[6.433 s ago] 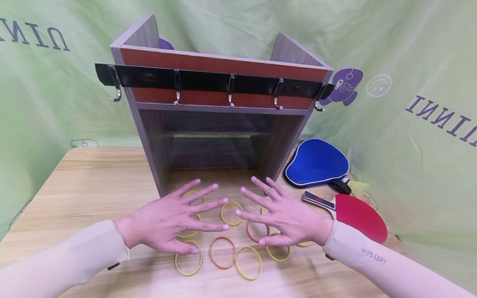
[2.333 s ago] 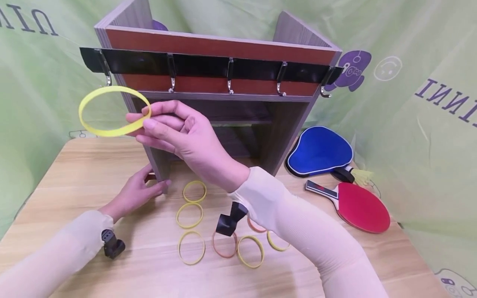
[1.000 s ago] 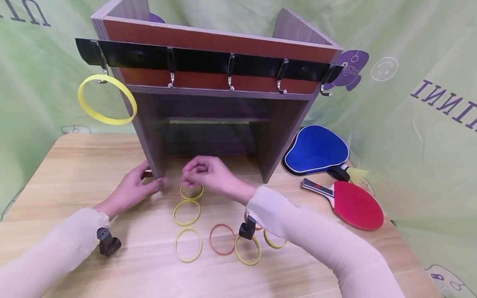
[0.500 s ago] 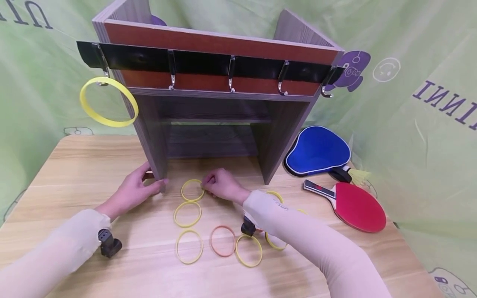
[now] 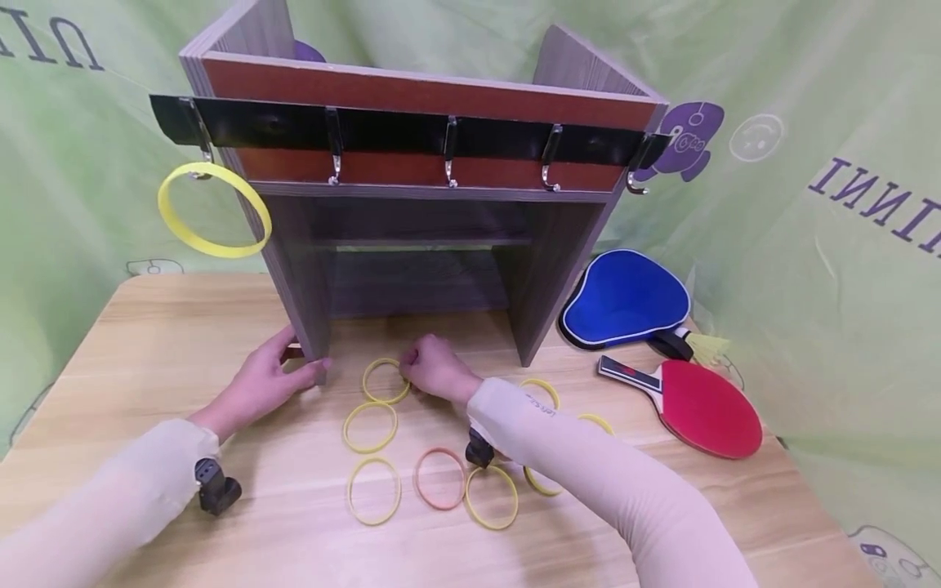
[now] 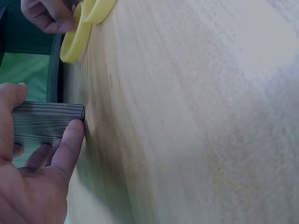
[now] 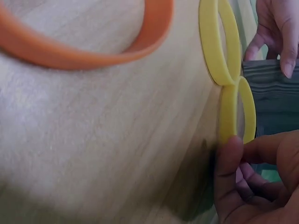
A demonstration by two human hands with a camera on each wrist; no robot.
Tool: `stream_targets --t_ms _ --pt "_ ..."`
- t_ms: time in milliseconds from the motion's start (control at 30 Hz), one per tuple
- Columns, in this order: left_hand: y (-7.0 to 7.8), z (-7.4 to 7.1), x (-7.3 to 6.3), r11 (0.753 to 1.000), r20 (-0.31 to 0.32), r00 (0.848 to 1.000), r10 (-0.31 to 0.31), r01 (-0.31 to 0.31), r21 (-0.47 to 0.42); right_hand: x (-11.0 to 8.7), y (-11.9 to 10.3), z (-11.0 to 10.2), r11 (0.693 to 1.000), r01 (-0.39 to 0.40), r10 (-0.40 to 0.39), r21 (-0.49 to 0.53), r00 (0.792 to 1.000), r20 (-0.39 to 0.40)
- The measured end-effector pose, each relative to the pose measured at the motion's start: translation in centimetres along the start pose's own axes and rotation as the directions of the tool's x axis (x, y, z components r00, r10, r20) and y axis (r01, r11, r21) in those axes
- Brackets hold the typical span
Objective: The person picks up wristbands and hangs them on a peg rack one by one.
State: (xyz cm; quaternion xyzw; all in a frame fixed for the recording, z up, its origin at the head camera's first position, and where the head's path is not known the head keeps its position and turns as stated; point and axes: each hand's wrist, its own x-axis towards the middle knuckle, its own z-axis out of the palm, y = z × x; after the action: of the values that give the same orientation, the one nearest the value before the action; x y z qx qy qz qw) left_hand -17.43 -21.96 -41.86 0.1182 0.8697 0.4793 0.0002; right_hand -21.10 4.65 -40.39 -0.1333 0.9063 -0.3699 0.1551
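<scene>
My left hand (image 5: 257,380) grips the foot of the left side panel (image 6: 49,122) of a grey wooden shelf, thumb in front and fingers behind. Low over the table, my right hand (image 5: 439,371) pinches the edge of a yellow ring (image 7: 227,112) between thumb and index finger. That ring lies by a second yellow ring (image 7: 210,44), overlapping it slightly in the right wrist view. Another yellow ring (image 5: 213,247) hangs from the leftmost hook of the black hook rail (image 5: 397,135) across the shelf front; the rail's other hooks carry nothing.
Several more yellow rings and an orange ring (image 5: 439,506) lie on the wooden table (image 5: 243,539), some partly under my right forearm. A blue paddle case (image 5: 628,298), a shuttlecock (image 5: 709,347) and a red table tennis paddle (image 5: 709,408) lie at the right.
My right hand has hung a yellow ring on the leftmost hook, come down to the table and taken another by its edge. My left hand has moved to the side panel and stayed there.
</scene>
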Motion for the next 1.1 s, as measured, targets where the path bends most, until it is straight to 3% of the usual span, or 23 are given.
stream_targets --t_ms 133,267,533,900,1100 --pt "0.0 0.1 -0.1 1.0 -0.008 1.0 0.005 -0.005 0.009 0.0 0.2 -0.5 0.998 -0.011 0.013 0.059 0.999 -0.031" --pt "0.0 0.1 0.0 1.0 -0.017 1.0 0.011 -0.011 0.021 0.1 0.4 -1.0 0.976 -0.028 0.031 0.215 0.999 -0.013" --pt "-0.2 0.4 0.1 1.0 -0.018 1.0 0.016 -0.016 0.015 -0.1 0.8 -2.0 0.845 -0.106 0.038 0.523 0.99 0.139" --pt "-0.4 0.2 -0.2 0.999 -0.027 0.999 0.031 -0.031 0.017 -1.9 -1.1 -3.8 0.719 -0.099 -0.108 0.688 0.962 0.252" --pt "-0.3 0.1 -0.2 0.999 -0.024 0.999 0.025 -0.024 0.04 -3.3 -3.3 -5.1 0.668 -0.042 -0.203 0.743 0.95 0.236"
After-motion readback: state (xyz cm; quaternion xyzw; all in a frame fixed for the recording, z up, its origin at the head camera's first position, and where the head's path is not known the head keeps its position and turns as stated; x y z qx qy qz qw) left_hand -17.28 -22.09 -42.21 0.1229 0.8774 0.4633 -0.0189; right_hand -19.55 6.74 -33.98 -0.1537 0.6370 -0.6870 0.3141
